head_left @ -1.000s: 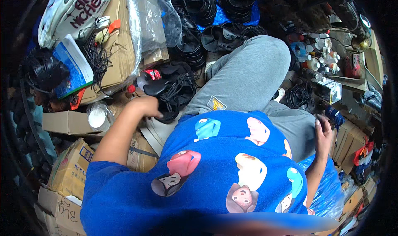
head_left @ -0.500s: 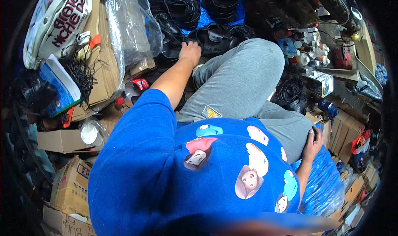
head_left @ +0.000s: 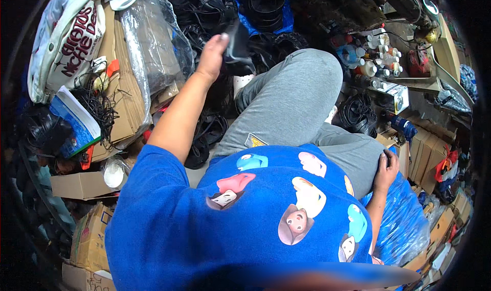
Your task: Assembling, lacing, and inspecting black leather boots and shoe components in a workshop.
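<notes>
My left hand (head_left: 213,56) is closed on the edge of a dark, glossy black shoe (head_left: 238,48), held up over a heap of other black shoes. The shoe is smeared by motion, so its details do not show. Bundles of black laced shoes (head_left: 207,10) lie just beyond, and a stack of black shoes (head_left: 263,7) sits on blue plastic sheeting. Lying relaxed on my bent right leg in grey trousers (head_left: 353,155), my right hand (head_left: 387,169) has its fingers apart and holds nothing.
At left, flattened cardboard (head_left: 125,97) lies by clear plastic film and a white bag (head_left: 64,45). Several small bottles (head_left: 383,51) crowd the right side, with cardboard boxes (head_left: 424,155) nearer. Blue plastic wrap (head_left: 399,219) lies beside my right arm.
My left hand, which was down on the heap of black shoes, has risen and shifted left with a black shoe in it. My right hand stays on my leg.
</notes>
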The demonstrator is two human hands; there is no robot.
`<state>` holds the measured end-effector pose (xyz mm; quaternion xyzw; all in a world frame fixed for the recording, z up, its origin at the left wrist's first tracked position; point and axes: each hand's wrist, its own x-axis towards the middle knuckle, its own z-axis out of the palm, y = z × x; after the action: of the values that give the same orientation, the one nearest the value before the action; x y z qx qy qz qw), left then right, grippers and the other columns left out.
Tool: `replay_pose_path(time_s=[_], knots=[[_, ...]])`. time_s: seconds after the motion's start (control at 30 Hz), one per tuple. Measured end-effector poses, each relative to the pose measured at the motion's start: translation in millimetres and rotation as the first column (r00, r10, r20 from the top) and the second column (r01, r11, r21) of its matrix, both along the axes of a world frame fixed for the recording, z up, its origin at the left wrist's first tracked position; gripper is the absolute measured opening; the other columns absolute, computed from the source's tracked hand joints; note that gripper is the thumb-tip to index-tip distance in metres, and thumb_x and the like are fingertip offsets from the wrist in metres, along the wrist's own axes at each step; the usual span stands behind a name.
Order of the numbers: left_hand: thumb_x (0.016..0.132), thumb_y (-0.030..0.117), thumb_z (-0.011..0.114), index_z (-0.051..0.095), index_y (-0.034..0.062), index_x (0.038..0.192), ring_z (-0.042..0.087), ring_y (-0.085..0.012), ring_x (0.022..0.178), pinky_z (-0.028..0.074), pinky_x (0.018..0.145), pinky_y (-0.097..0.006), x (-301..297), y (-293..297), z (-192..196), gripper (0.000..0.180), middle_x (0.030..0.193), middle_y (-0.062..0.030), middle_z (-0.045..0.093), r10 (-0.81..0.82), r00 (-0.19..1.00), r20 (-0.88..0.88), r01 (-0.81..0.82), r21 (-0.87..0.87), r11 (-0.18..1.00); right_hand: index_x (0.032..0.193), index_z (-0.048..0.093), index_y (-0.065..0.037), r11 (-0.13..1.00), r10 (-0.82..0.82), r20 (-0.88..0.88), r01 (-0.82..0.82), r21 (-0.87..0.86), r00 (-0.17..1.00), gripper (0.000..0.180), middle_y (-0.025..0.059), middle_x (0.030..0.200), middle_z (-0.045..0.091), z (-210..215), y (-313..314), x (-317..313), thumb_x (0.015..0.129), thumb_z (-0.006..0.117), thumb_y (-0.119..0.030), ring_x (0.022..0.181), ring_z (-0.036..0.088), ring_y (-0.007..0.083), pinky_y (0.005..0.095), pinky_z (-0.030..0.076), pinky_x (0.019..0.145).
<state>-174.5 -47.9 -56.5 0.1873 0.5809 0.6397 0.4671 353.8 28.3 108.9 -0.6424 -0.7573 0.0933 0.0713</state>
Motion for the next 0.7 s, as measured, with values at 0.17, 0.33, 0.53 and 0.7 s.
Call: replay_pose_path(time_s=[0.17,0.33,0.53,0.7], knots=[[0.088,0.039,0.046,0.056,0.0010,0.110,0.060,-0.0268,0.093,0.045,0.087,-0.041,-27.4,-17.9,32.9,0.045,0.104,-0.0135,0.061,-0.027,0.721,0.693,-0.041,0.082,0.996,0.094,0.061,-0.006,1.000,0.020,0.000,-0.020,0.006,1.000,0.019,0.0106,0.101,0.057,-3.7,4.7,0.0,0.081,0.058,-0.019,0.098,0.051,0.0266,0.0351,0.036,0.090],[0.089,0.039,0.045,0.057,-0.0013,0.109,0.062,-0.0270,0.089,0.049,0.082,-0.039,-26.3,-22.4,56.0,0.046,0.102,-0.0147,0.062,-0.233,0.598,0.767,0.025,0.274,0.962,0.094,0.061,-0.006,1.000,0.003,0.013,-0.004,0.029,1.000,0.019,0.0096,0.101,0.057,-0.2,1.7,-5.6,0.080,0.058,-0.019,0.098,0.051,0.0265,0.0350,0.037,0.089],[0.091,0.031,0.045,0.059,-0.0048,0.103,0.064,-0.0254,0.086,0.051,0.078,-0.035,-22.4,-20.1,75.4,0.041,0.099,-0.0157,0.064,-0.168,0.676,0.717,-0.021,0.247,0.969,0.095,0.062,-0.009,0.999,-0.036,0.037,0.035,0.037,0.999,0.020,0.0088,0.102,0.057,4.5,-3.4,-12.0,0.079,0.059,-0.021,0.099,0.051,0.0266,0.0354,0.037,0.089],[0.092,0.030,0.042,0.054,-0.0059,0.112,0.057,-0.0262,0.103,0.044,0.092,-0.037,-20.8,-15.0,94.6,0.042,0.111,-0.0180,0.058,-0.240,0.666,0.706,-0.037,0.352,0.935,0.098,0.063,-0.012,0.995,-0.078,0.206,0.063,0.077,0.975,0.024,0.0082,0.105,0.057,7.4,-5.0,-26.2,0.077,0.060,-0.023,0.103,0.050,0.0259,0.0360,0.037,0.090]])
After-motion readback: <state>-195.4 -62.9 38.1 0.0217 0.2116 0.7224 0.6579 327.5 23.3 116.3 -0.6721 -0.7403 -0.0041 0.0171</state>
